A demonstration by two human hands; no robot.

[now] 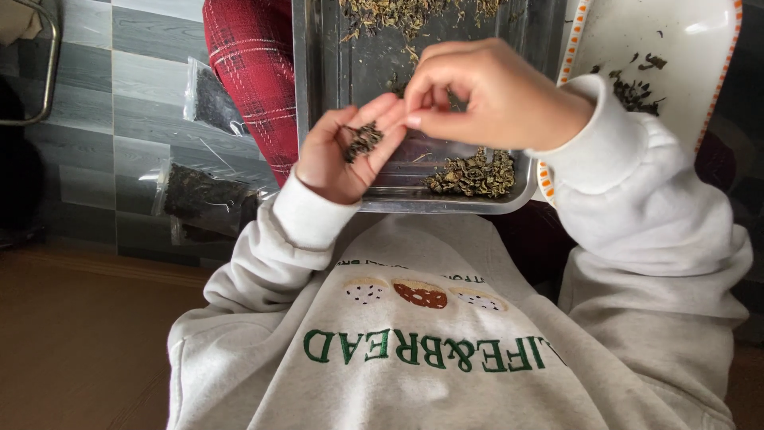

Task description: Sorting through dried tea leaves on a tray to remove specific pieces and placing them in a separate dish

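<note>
My left hand (338, 155) is cupped palm up at the near edge of a metal tray (318, 56), with a small pile of dried dark leaves (364, 140) lying in the palm. My right hand (485, 95) hovers just beside it, thumb and fingers pinched together close to the left fingertips; whether a leaf sits in the pinch is hidden. On the tray floor lies a heap of dried greenish leaves (473, 175) near its front rim, and more leaves (398, 12) are scattered at its far end. Both arms wear light grey sleeves.
A white plate with an orange dotted rim (676, 48) holds a few dark leaf bits at the right. A person's leg in red checked cloth (251, 56) is at the tray's left. Clear bags of dark leaves (199, 195) lie on the grey plank floor.
</note>
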